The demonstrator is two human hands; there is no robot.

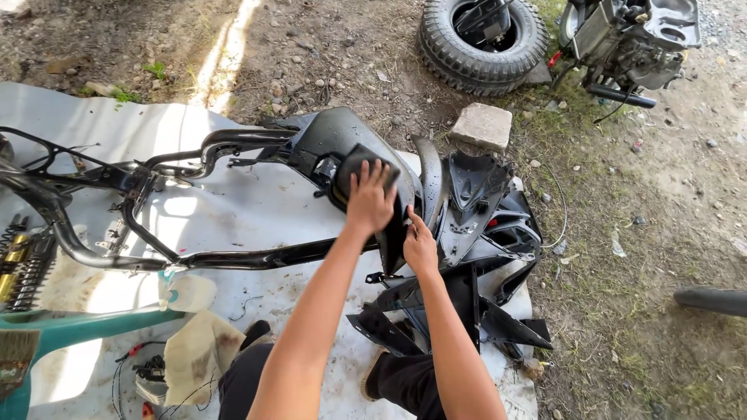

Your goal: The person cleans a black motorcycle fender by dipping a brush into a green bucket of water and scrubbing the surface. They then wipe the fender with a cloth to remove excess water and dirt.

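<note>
Head view: I see the left hand (pixel 369 198) flat, fingers spread, pressing on a black pad (pixel 359 175) that sits on the black scooter panel (pixel 342 140) at centre frame. Not gripping, just palm pressure. The right hand (pixel 420 247) is at 4 o'clock from the left one, fingers curled round the edge of the same panel where it meets the stacked black fairing pieces (pixel 482 210); looks like a steadying hold, though the fingertips are hidden.

The panel rides on the bare black frame (pixel 117 202), which lies on the white sheet (pixel 257 210).

My read: wiping or rubbing the panel surface is the step in hand. The next move calls for keeping the panel braced while the pad works toward 12 o'clock.

Tyre (pixel 482 39) at 1 o'clock, stone block (pixel 484 124) below it, shock springs (pixel 19 264) at 9 o'clock.
</note>
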